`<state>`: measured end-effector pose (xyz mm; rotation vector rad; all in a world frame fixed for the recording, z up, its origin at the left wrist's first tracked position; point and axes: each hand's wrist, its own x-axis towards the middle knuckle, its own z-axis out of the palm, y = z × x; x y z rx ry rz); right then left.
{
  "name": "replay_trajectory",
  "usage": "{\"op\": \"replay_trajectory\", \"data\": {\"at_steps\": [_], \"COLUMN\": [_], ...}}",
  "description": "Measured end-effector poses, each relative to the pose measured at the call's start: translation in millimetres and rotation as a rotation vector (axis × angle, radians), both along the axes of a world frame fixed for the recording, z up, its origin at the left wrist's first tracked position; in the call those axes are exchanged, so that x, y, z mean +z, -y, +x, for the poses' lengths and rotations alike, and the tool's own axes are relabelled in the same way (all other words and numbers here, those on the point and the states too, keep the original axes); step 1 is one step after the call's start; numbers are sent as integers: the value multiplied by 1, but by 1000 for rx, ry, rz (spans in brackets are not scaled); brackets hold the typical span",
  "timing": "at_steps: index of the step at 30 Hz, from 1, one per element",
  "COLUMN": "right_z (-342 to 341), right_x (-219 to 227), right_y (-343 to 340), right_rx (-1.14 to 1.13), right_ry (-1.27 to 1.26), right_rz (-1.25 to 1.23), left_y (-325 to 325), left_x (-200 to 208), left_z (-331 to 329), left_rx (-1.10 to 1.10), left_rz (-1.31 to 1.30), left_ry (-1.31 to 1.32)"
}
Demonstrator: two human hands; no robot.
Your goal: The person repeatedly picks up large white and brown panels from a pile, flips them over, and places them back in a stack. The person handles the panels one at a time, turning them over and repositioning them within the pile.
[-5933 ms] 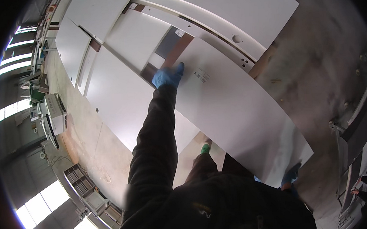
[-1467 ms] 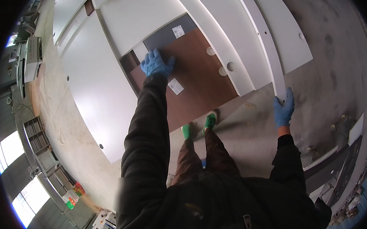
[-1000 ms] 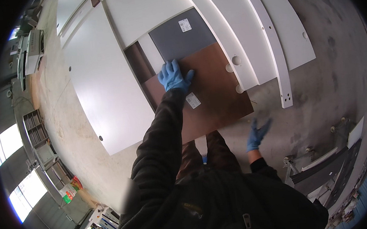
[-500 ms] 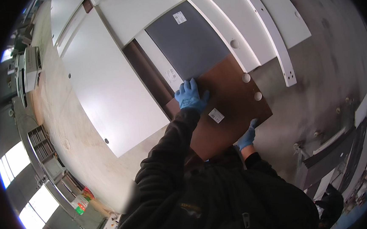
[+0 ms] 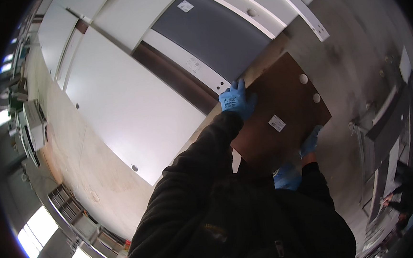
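A brown board with a white label and two round white spots is tilted in front of my body. My left hand, in a blue glove, grips its upper left edge, with the thumb over the face. At the lower right edge my right hand, gloved alike, holds the board; some of its fingers are hidden. Just beyond the left hand lie a dark grey panel with a label and a narrow white strip with two dark holes.
A large white panel lies to the left. Curved white boards reach across the top right. Dark and white boards stand on a rack at the right, near another person. Shelving and windows line the left side.
The brown board has come away from the grey panel, moving right and toward me, with both hands on it. Floor now shows between them, and the white strip's end is uncovered.
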<state>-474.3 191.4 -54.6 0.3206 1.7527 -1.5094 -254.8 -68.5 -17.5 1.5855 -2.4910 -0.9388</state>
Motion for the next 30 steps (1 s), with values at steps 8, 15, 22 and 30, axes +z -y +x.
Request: {"op": "replay_trajectory", "data": {"at_steps": [8, 15, 22, 30], "right_z": [48, 129, 166, 272], "right_x": [27, 68, 190, 223], "right_y": [-198, -314, -394, -600], "right_rx": [-227, -101, -496, -632], "right_ry": [-136, -725, -500, -586], "right_rz": [-21, 670, 627, 939], "left_y": [-90, -161, -290, -519], "left_x": [-21, -1, 56, 81], "left_z": [3, -1, 6, 41], "left_rx": [-117, -243, -129, -276], "left_rz": [672, 803, 1144, 1142], "left_ry": [-91, -291, -309, -340]}}
